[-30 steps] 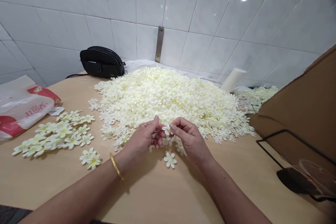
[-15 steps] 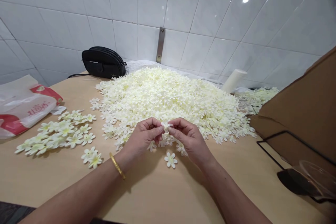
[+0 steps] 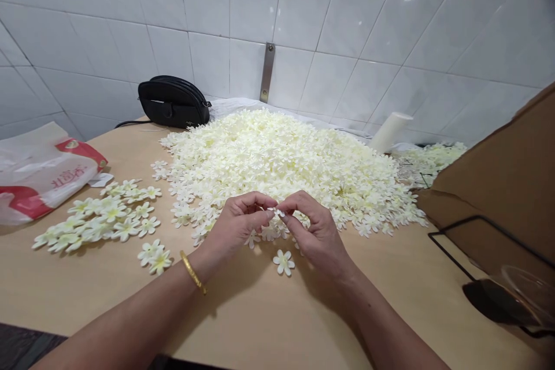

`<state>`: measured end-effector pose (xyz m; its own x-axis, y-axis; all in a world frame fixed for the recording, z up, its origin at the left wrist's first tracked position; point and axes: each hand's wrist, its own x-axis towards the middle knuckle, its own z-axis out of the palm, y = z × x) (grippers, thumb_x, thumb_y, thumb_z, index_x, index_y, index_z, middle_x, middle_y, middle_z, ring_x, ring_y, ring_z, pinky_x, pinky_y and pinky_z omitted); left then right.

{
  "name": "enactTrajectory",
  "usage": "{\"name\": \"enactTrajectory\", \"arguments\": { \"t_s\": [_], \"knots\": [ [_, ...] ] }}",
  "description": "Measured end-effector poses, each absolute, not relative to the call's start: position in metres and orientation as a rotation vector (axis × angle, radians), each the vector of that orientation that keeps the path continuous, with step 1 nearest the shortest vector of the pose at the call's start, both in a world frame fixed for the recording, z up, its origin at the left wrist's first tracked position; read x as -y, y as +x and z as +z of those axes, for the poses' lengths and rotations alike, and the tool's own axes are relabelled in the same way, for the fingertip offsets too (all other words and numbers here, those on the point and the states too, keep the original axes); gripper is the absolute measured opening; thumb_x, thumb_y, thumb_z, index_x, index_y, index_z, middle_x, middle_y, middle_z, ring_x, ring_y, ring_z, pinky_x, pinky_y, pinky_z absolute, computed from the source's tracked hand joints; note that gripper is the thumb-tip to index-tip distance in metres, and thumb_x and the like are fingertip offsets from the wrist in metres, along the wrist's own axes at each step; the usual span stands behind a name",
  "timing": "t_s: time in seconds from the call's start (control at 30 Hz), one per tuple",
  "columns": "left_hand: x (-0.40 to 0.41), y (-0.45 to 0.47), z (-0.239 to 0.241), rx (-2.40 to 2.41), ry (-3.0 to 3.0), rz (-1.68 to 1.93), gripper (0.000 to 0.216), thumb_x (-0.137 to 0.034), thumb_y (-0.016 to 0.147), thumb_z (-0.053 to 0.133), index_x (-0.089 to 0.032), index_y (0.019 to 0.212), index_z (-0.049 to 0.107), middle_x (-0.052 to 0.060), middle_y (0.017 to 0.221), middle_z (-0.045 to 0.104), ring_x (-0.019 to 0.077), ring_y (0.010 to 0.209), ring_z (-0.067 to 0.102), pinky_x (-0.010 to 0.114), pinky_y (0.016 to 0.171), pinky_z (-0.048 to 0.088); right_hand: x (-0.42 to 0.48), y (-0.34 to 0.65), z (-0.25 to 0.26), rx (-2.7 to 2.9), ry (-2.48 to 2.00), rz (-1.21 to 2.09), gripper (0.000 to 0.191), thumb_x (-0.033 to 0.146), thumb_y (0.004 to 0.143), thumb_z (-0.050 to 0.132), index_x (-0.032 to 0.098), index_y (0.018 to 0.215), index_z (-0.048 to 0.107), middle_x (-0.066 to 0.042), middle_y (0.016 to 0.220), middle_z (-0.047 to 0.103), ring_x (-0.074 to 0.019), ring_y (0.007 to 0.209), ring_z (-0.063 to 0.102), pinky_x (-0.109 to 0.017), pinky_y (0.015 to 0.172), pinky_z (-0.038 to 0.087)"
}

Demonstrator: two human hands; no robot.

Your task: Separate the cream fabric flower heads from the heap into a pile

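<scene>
A big heap of cream fabric flowers (image 3: 281, 162) covers the middle of the wooden table (image 3: 260, 312). At its near edge my left hand (image 3: 236, 224) and my right hand (image 3: 310, 228) meet fingertip to fingertip, both pinched on one small white flower (image 3: 274, 212) held between them. A gold bangle sits on my left wrist. A single flower (image 3: 284, 262) lies on the table just below my hands. A smaller spread of flowers (image 3: 99, 219) lies to the left, with a pair (image 3: 155, 256) near my left forearm.
A black pouch (image 3: 173, 102) sits by the tiled wall at the back. A red and white plastic bag (image 3: 43, 173) lies at the left. A white roll (image 3: 390, 132) and a cardboard box (image 3: 498, 185) stand at the right, with a black wire frame (image 3: 459, 243) and clear lid (image 3: 529, 295).
My hands have stayed together at the heap's edge, fingers shifting slightly on the small flower. The camera has drifted a little, so everything sits slightly to the right.
</scene>
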<state>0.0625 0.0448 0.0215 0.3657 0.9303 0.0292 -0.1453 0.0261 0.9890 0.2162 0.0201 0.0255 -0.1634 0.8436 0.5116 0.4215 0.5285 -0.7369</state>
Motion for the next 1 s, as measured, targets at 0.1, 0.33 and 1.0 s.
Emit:
{"name": "enactTrajectory", "arguments": {
  "t_s": [0.1, 0.33, 1.0],
  "knots": [
    [-0.043, 0.063, 0.024, -0.848, 1.272, 1.003, 0.011, -0.021, 0.069, 0.061, -0.015, 0.078, 0.062, -0.002, 0.063, 0.056, 0.0077, 0.057, 0.047, 0.021, 0.055, 0.037, -0.021, 0.217, 0.025, 1.795, -1.055, 0.519, 0.018, 0.008, 0.076, 0.046, 0.018, 0.076, 0.060, -0.001, 0.074, 0.052, -0.0128, 0.071, 0.051, -0.025, 0.065, 0.039],
    [-0.046, 0.063, 0.020, -0.877, 1.249, 1.012, 0.011, -0.025, 0.070, 0.061, -0.014, 0.068, 0.058, -0.003, 0.054, 0.051, 0.0061, 0.050, 0.044, 0.019, 0.051, 0.035, -0.024, 0.218, 0.027, 1.563, -1.172, 0.784, 0.010, 0.021, 0.077, 0.051, 0.017, 0.074, 0.060, -0.002, 0.072, 0.056, -0.0135, 0.070, 0.051, -0.026, 0.065, 0.040],
    [-0.048, 0.069, 0.017, -0.749, 0.855, 0.843, 0.013, -0.018, 0.067, 0.061, -0.012, 0.060, 0.053, 0.000, 0.053, 0.057, 0.0055, 0.041, 0.048, 0.017, 0.042, 0.035, -0.031, 0.214, 0.017, 1.142, -1.093, 1.329, 0.022, 0.034, 0.072, 0.058, 0.015, 0.063, 0.052, 0.003, 0.058, 0.049, -0.0090, 0.055, 0.046, -0.023, 0.058, 0.039]
  ]
}}
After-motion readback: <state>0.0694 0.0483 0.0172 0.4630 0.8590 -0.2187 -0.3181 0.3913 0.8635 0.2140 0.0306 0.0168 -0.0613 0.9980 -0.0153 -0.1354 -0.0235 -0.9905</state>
